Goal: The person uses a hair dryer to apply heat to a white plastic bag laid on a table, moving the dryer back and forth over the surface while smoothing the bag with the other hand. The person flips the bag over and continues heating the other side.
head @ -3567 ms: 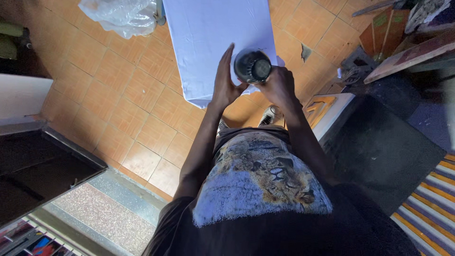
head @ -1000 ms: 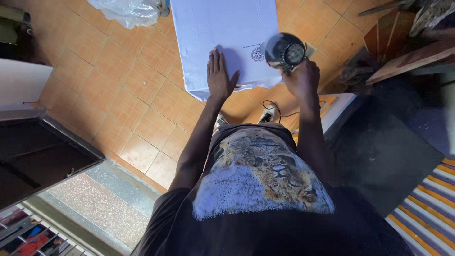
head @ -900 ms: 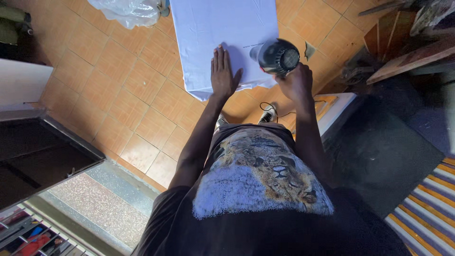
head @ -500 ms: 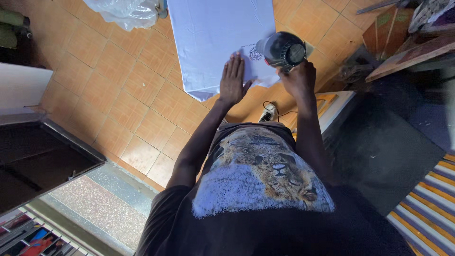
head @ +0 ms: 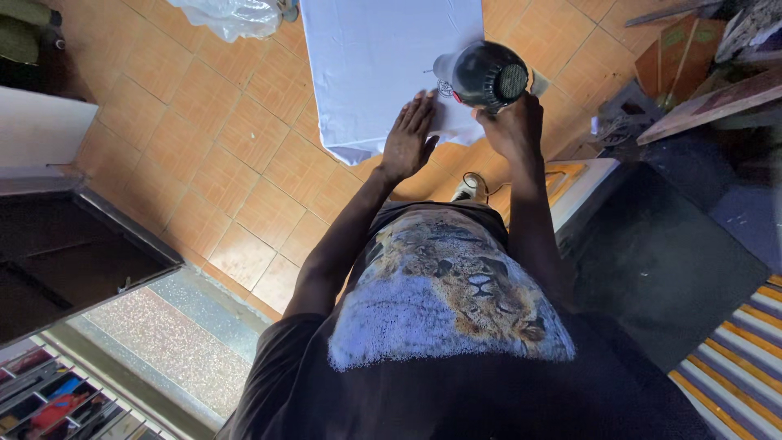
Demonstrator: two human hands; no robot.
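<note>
A black hair dryer (head: pixel 487 75) is gripped by its handle in the right hand (head: pixel 511 129), fingers closed round it, the rear grille turned toward the camera and the nozzle pointed down at a white garment (head: pixel 383 57). The left hand (head: pixel 409 137) is laid flat and open, palm down, fingers spread, on the near edge of the garment, just beside the dryer. A small dark printed mark (head: pixel 445 86) is seen on the fabric between the two hands, partly hidden by the dryer. The garment is spread on a raised surface above an orange tiled floor (head: pixel 187 147). A clear plastic bag (head: pixel 232 15) is noted at the garment's far left corner.
</note>
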